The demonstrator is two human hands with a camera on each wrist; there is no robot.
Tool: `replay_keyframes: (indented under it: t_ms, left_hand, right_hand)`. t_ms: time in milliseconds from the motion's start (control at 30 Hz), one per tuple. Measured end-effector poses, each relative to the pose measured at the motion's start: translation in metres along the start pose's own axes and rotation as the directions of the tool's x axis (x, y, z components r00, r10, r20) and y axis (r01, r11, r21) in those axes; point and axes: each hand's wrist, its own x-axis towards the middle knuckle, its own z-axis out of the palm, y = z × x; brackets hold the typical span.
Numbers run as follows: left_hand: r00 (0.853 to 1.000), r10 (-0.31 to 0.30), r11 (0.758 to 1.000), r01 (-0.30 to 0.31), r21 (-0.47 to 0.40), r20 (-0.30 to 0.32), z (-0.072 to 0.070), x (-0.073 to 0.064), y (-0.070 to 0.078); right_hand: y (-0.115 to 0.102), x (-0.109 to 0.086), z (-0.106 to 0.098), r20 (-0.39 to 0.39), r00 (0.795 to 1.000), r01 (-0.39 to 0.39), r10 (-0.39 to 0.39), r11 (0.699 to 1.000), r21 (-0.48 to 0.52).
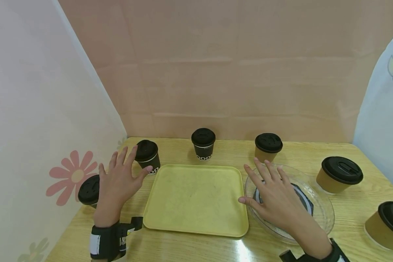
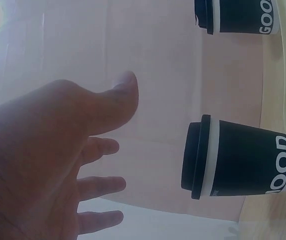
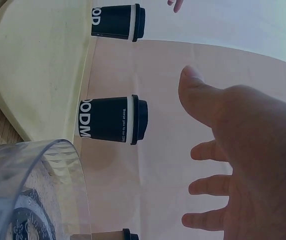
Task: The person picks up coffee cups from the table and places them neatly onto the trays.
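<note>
- judging by how things lie, the work looks barely begun or paused: neither hand holds a cup, all the cups stand outside the shallow yellow rectangular tray [image 1: 196, 196], and any handling seems left to do.
- cups: six, all black-lidded, around the pale wood-grain bench [image 1: 173, 247].
- two are black paper cups with white lettering: a left one [image 1: 149, 157] near the far left corner, a middle one [image 1: 203, 144] by the far edge.
- three are tan paper cups: one at the far edge [image 1: 268, 145], two along the right edge [image 1: 339, 175] [image 1: 388, 225].
- the sixth cup [image 1: 89, 190], by the left edge, is mostly hidden; its body colour is unclear.
- tray: one, mid-bench; round clear plastic dish [image 1: 325, 211]: one, beside the tray's right edge.
- hands: two. left hand [image 1: 119, 182]: fingers spread, gripping nothing, near the left black cup; right hand [image 1: 276, 198]: fingers spread above the dish, gripping nothing.
</note>
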Motion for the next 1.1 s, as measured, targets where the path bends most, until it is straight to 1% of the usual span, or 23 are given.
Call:
replay_keyframes:
  t_ms: [267,533,767,1100]
  left_hand:
    - [1.0,-0.006,1.0,0.006,0.002,-0.003,0.0004,0.0005,-0.0038]
    - [1.0,-0.011,1.0,0.011,-0.004,-0.006,-0.0019,0.0,-0.0028]
    - [1.0,-0.03,1.0,0.03,-0.007,-0.002,-0.0034,-0.0011,-0.0054]
    - [0.999,-0.034,0.999,0.034,-0.01,-0.004,-0.0048,-0.0018,-0.0084]
  right_hand:
    - [-0.001,-0.0002,0.0006,0.0,1.0,0.001,-0.001,1.0,-0.004]
    - [-0.003,0.0002,0.001,-0.003,1.0,-0.002,0.002,1.0,-0.005]
    - [-0.0049,0.0003,0.0012,0.0,1.0,0.01,-0.01,1.0,-0.006]
    - [-0.0065,0.0001,0.0023,-0.001,1.0,0.007,-0.007,1.0,0.016]
